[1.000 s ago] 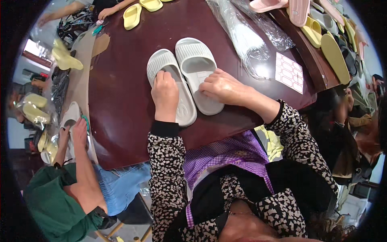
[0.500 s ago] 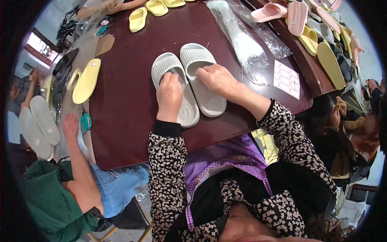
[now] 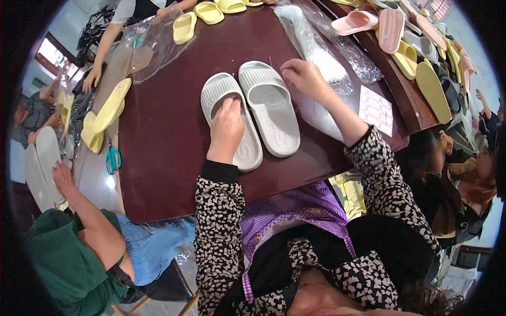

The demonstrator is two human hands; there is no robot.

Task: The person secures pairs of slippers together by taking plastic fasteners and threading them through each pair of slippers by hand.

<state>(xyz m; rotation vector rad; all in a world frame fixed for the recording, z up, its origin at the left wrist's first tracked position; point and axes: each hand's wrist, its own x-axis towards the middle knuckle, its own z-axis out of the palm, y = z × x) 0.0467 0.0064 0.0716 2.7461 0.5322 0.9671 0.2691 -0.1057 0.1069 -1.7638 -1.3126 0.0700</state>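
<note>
Two light grey slide slippers lie side by side on the dark red table, toes pointing away. My left hand [image 3: 226, 129] has its curled fingers in the foot opening of the left slipper [image 3: 249, 150], against its strap; the fingertips are partly hidden. The right slipper [image 3: 281, 129] lies beside it, its insole bare. My right hand [image 3: 305, 78] is raised to the right of that slipper's strap, not touching it. Its fingers are pinched together, and whatever they hold is too small to make out. A thin thread-like strand stands up at the right slipper's toe.
Clear plastic bags [image 3: 311, 47] and a white label sheet [image 3: 376, 110] lie to the right. Yellow slippers [image 3: 184, 28] line the far edge; another yellow pair [image 3: 112, 108] and teal scissors [image 3: 113, 159] are at left. Slippers pile up far right. Co-workers sit around, one handling a clear bag.
My right hand has left the right slipper and moved up and right. My left hand stays at the left slipper. At left, a co-worker's hand has moved to the grey slippers.
</note>
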